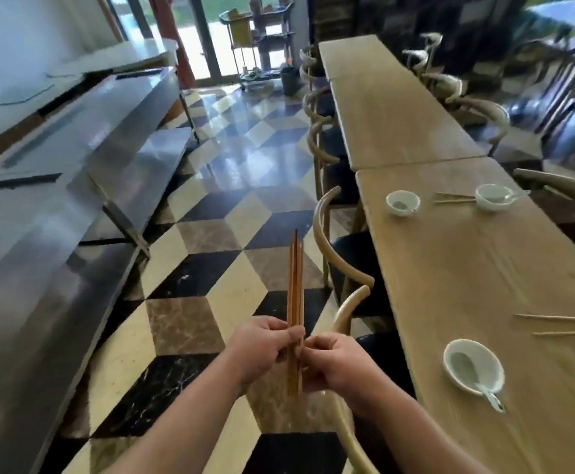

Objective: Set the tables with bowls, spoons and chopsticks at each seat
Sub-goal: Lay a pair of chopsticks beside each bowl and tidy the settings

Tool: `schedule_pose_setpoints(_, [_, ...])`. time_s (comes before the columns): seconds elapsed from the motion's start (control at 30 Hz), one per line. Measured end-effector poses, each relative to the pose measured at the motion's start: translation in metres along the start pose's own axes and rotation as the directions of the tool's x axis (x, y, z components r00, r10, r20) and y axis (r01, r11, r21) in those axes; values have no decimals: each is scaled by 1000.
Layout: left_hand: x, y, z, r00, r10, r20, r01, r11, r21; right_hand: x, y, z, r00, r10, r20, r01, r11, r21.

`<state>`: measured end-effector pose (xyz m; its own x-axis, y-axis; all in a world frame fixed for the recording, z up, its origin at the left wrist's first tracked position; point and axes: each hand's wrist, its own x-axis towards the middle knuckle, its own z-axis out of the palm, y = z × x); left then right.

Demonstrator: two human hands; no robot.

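I hold a bundle of wooden chopsticks [295, 282] upright over the tiled floor. My left hand [262, 347] grips them from the left and my right hand [330, 364] pinches them from the right. On the near wooden table [467, 275] to my right stands a white bowl [472, 366] with a spoon in it. A second bowl [402, 202] with a spoon stands further along the same edge. Across the table a third bowl [494, 196] has chopsticks [453, 198] beside it. Another pair of chopsticks [553, 325] lies at the right edge.
Curved-back chairs [327, 230] line the table's near side between me and it. A second bare wooden table [388, 97] continues beyond. A long steel counter [57, 186] runs along the left. A service trolley [262, 39] stands by the far glass door.
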<state>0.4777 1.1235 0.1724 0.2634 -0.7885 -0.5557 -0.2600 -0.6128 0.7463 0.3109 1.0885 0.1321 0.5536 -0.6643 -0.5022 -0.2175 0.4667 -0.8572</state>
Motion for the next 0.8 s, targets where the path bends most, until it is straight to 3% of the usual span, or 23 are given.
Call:
schedule_pose_setpoints(0.1, [42, 26, 0, 980, 87, 179, -100, 993, 63, 11, -10, -9, 988, -24, -155, 37, 996, 78])
schedule_pose_setpoints(0.2, [72, 46, 0, 915, 166, 368, -202, 977, 62, 11, -21, -12, 942, -35, -334, 91, 984, 153])
schedule_pose_setpoints(0.33, [98, 68, 13, 804, 202, 559, -334, 931, 144, 0, -20, -1, 845, 40, -533, 142, 944, 297])
schedule_pose_setpoints(0.43, [102, 79, 40, 708, 174, 685, -414, 888, 202, -12, -3, 6, 726, 125, -677, 183, 913, 364])
schedule_pose_setpoints(0.67, [86, 87, 128, 505, 41, 862, -505, 824, 256, -56, 46, -5, 488, 251, -836, 385, 797, 464])
schedule_pose_setpoints(0.8, [90, 83, 184, 475, -20, 879, -527, 794, 303, -62, 86, -31, 376, 350, -858, 423, 759, 495])
